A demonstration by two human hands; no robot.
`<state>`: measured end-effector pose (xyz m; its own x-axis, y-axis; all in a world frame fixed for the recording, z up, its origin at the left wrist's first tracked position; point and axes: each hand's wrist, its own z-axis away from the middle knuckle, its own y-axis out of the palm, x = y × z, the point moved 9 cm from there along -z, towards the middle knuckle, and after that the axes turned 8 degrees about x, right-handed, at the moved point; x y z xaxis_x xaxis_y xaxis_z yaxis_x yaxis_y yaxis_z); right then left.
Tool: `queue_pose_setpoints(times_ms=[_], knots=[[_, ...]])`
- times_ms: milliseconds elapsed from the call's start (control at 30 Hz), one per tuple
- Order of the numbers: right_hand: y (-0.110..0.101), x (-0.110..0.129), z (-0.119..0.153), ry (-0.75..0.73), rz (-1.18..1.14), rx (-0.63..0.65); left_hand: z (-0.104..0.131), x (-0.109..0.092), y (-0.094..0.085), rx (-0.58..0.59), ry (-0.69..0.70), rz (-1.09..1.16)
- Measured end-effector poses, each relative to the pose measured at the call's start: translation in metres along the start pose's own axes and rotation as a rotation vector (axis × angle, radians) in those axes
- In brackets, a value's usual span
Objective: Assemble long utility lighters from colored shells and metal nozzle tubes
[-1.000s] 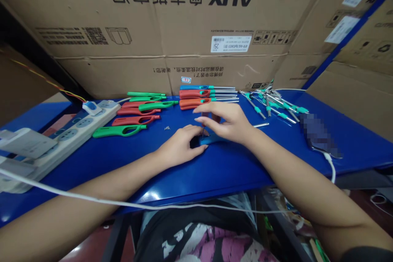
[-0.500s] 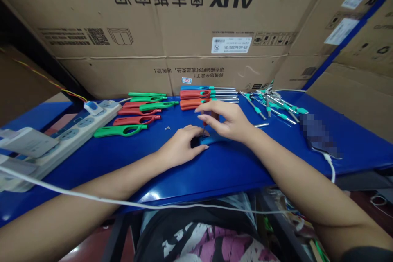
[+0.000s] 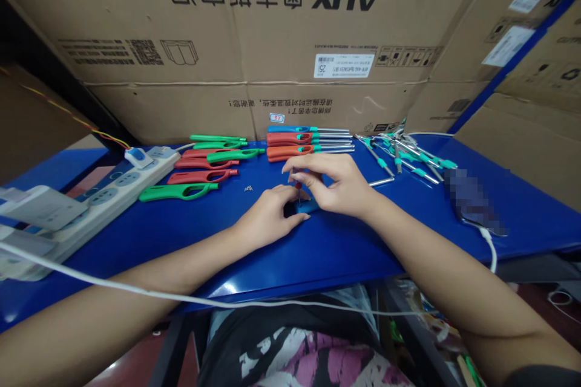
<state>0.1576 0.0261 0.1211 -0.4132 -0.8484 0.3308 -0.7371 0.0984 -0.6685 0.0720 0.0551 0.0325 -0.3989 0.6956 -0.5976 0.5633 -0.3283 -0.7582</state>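
A blue long-nosed lighter lies on the table, its handle pinned between the thumb and fingers of my left hand. My right hand grips a small screwdriver with a dark red handle. The screwdriver stands nearly upright, its thin shaft reaching down to the lighter between my left thumb and fingers. What the tip touches is too small to make out. Part of the lighter is covered by my right hand, and its metal tube sticks out beyond. Several tiny screws lie left of my hands.
Green and red lighter handles lie at the left, beside a white power strip. Lighters with tubes are stacked at the back. Loose metal tubes and a charging phone lie right. A white cable crosses in front.
My right hand has shifted slightly left and turned, showing more of the screwdriver's red handle. The lighter's metal tube points at a slightly different angle. My left hand stays in place.
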Motion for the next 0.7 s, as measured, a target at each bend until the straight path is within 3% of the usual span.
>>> queue_pose_setpoints(times_ms=[433,700], knots=[[0.0084,0.0097,0.0022,-0.035,0.134,0.026,0.0041,-0.0028,0.0042,-0.067,-0.116,-0.066],[0.0083,0.0058,0.0026,-0.031,0.135,0.019,0.0006,-0.0065,0.0072,-0.083,-0.09,-0.081]])
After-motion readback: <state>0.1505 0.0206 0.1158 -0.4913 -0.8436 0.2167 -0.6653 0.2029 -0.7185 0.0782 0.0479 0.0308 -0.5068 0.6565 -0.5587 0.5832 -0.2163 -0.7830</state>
